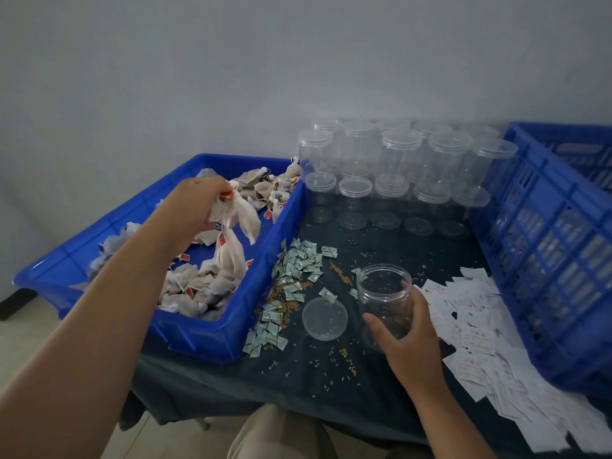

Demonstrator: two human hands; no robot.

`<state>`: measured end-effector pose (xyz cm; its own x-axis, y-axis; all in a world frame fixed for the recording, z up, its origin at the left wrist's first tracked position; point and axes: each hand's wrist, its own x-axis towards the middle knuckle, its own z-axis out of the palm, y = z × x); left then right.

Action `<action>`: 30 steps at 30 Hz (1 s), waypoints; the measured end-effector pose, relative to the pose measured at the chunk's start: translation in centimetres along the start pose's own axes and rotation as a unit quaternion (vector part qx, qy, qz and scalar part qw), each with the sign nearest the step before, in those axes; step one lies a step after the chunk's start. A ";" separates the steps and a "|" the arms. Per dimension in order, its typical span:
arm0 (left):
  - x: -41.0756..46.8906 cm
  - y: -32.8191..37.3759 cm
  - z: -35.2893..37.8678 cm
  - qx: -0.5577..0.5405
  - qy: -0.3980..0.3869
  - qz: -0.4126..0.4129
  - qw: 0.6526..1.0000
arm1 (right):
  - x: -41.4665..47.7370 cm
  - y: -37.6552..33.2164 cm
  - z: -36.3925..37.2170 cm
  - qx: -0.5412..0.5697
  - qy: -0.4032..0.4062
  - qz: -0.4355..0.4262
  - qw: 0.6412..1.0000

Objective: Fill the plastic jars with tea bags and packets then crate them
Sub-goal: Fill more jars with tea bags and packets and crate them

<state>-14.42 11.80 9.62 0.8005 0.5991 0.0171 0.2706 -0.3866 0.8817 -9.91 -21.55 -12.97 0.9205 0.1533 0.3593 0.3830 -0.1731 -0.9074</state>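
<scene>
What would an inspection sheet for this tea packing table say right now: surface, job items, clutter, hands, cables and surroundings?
Surface: table covered by a dark cloth.
Job's things: blue tray of tea bags at left; open jar with no tea bags inside, its lid lying beside it; lidded jars stacked at the back; green packets loose on the cloth; blue crate at right.
Clutter: loose grains scattered among the packets; white slips heaped near the crate.
Hands: left hand grips a bunch of tea bags above the tray; right hand grips the open jar.
Cables: nothing seen.
Surroundings: grey wall behind; pale floor at lower left.
</scene>
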 end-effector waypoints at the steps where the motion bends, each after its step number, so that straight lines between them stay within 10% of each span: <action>1: -0.1 0.2 0.4 -0.062 -0.013 0.013 0.998 | 0.0 0.1 0.0 0.004 -0.009 -0.003 1.000; 13: -2.2 4.5 9.7 -0.247 -0.193 0.070 0.947 | 0.1 0.2 -0.2 0.007 -0.050 -0.014 0.999; 27: -5.0 3.5 18.1 -0.560 -0.326 -0.048 0.760 | 0.1 0.7 -0.1 0.000 -0.061 -0.021 0.998; 30: -4.8 3.0 18.2 -0.502 -0.330 -0.032 0.799 | 0.1 0.6 -0.2 0.031 -0.049 -0.020 0.998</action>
<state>-7.71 -4.98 3.57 0.9994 -0.0334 -0.0027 0.0218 0.5849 0.8108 -9.58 -21.81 -13.47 0.8912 0.2538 0.3761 0.4118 -0.1049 -0.9052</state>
